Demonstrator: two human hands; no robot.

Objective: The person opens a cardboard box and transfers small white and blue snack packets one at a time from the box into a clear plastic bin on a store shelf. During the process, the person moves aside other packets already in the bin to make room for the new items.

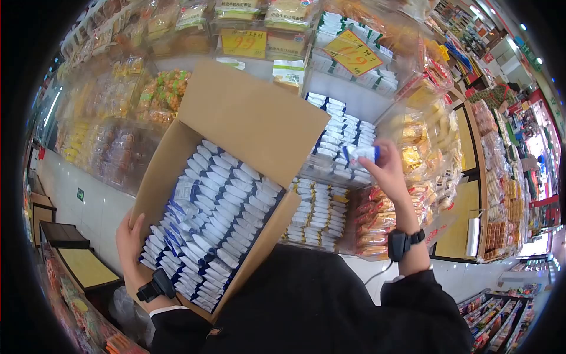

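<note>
My left hand (pixel 130 243) grips the left wall of an open cardboard box (pixel 250 112), its thumb over the edge. Rows of small white-and-blue snack packets (pixel 227 203) fill the box, with a few lying loose on top at the left. In my right hand (pixel 386 168) is a single white-and-blue snack packet (pixel 361 154), pinched between the fingers. It is held over a clear display bin (pixel 330 162) where similar packets stand in rows. The box tilts against my body, and one flap stands raised toward the shelf.
Below that bin sit white-and-yellow packets (pixel 318 212). Red-wrapped snacks (pixel 377 221) and bagged breads (pixel 421 147) fill bins to the right. Yellow price signs (pixel 354 52) hang above. A low stand (pixel 88 266) is on the floor at the left.
</note>
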